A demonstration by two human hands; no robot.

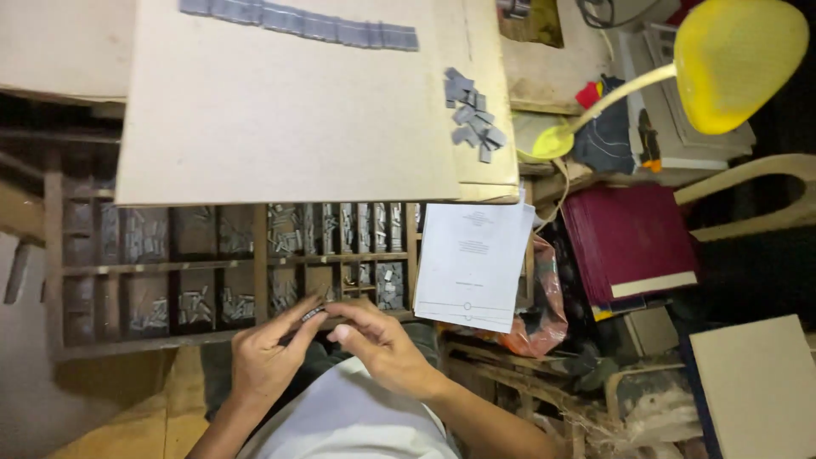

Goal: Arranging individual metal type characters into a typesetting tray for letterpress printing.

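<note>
My left hand (263,353) and my right hand (382,344) meet just below the front edge of a wooden type case (255,259). Between the fingertips of both hands sits a small dark metal piece (312,314), pinched by the left fingers while the right thumb and forefinger touch it. The case is split into many small compartments holding grey metal sorts. A large beige board (280,102) lies over the far part of the case. It carries a long row of grey metal pieces (297,19) and a loose pile of them (472,123).
A white printed sheet (473,265) leans at the case's right end. A yellow desk lamp (731,64) hangs at the upper right. Below it lie a maroon book (629,242), an orange plastic bag (544,319) and a cream board (756,387). My white shirt fills the bottom centre.
</note>
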